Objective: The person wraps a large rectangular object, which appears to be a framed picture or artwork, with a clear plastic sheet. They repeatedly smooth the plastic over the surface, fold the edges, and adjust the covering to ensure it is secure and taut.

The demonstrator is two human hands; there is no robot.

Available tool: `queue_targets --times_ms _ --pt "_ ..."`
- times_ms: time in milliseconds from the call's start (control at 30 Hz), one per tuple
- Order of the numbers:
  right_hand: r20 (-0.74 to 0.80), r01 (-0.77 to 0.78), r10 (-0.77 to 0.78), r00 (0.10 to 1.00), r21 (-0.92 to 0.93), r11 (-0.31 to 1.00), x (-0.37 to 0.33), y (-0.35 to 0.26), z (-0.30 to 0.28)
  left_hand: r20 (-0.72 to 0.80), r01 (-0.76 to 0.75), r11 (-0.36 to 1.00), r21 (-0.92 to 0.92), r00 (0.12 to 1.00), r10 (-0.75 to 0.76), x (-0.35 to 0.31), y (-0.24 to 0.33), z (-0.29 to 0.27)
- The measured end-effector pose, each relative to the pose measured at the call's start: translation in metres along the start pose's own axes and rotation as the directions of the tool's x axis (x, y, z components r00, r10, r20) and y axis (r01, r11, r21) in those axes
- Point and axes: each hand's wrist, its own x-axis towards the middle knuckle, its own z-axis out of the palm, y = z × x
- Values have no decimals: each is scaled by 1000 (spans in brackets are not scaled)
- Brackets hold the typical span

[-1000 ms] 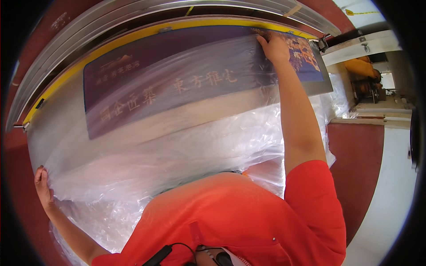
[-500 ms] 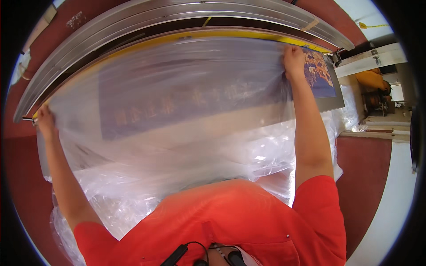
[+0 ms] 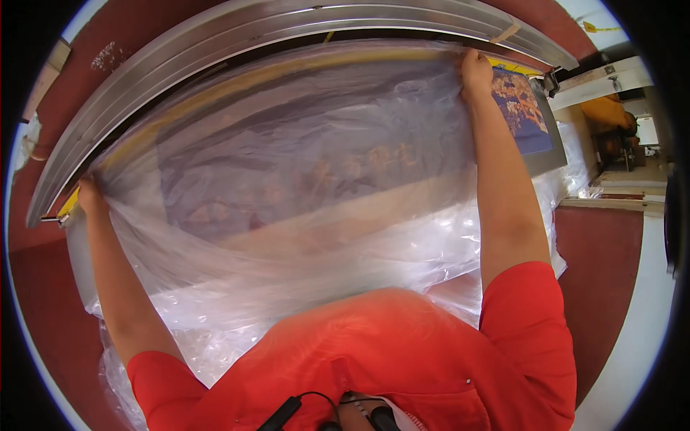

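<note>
A wide sheet of clear plastic film [image 3: 287, 151] stretches between my two hands over a long dark blue printed panel. My left hand [image 3: 91, 194] grips its far left corner beside the end of a yellow strip. At the far right, my right hand [image 3: 476, 75] pinches the film's other end near the yellow edge [image 3: 514, 66]. The panel [image 3: 525, 118] shows bare to the right of that hand, with an orange tree-like pattern and a grey border. Through the film its orange lettering looks hazy. Loose, crumpled film hangs toward my body.
A curved-looking silver metal rail [image 3: 287, 30] runs along the far side, past the panel. Red floor [image 3: 600, 287] shows at both sides. A white wooden beam [image 3: 604, 85] stands at the right, with a yellow object [image 3: 604, 109] behind it.
The film has been drawn farther over the yellow edge and now shows more wrinkles. My right hand has moved slightly up; my left hand has shifted a little right and nearer.
</note>
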Motion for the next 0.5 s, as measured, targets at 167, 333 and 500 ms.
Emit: queue_targets --times_ms 167,333,500 --pt "-11 -67 67 998 -93 993 2 -3 -5 -52 166 887 432 986 -159 -15 27 19" --pt "53 -103 101 993 20 995 -11 -22 -5 -54 187 931 315 982 -179 -14 24 4" --pt "429 -310 134 894 373 875 -24 -36 -19 240 289 949 -127 937 -253 -49 65 13"
